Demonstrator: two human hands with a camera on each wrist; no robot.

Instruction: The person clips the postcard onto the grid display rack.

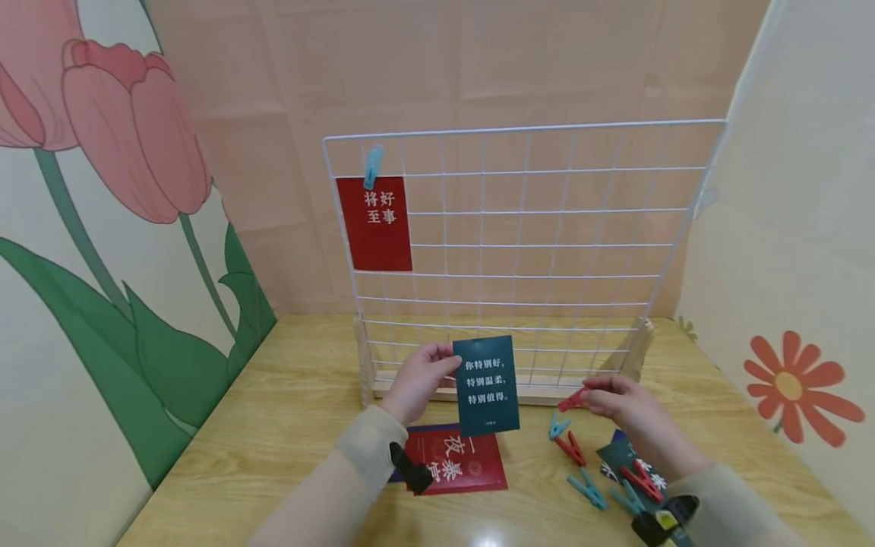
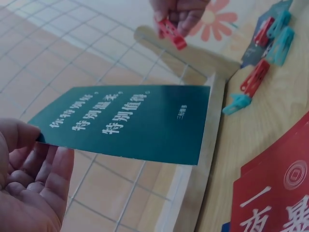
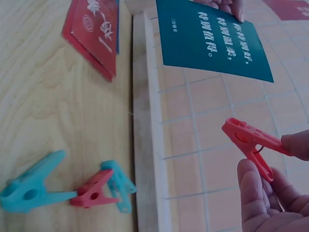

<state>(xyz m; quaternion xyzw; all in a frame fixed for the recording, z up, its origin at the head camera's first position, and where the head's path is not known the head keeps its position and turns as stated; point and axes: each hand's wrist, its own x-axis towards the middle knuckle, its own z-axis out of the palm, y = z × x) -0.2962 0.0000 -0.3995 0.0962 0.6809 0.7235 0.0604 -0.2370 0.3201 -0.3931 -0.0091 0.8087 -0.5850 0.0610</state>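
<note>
Both hands pinch something in the head view: your left hand (image 1: pixel 420 381) a green card (image 1: pixel 487 387), lower centre; your right hand (image 1: pixel 634 414) a red clip (image 1: pixel 570 401), lower right.

Arms (image 1: pixel 321 486) fwd, L grip (image 1: pixel 418 381) & R grip (image 1: pixel 636 414) well apart, both pinching.

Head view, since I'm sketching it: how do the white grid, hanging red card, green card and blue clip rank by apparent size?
1. White grid
2. Hanging red card and green card: too alike to rank; the green one looks nearer the camera
3. Blue clip
</note>
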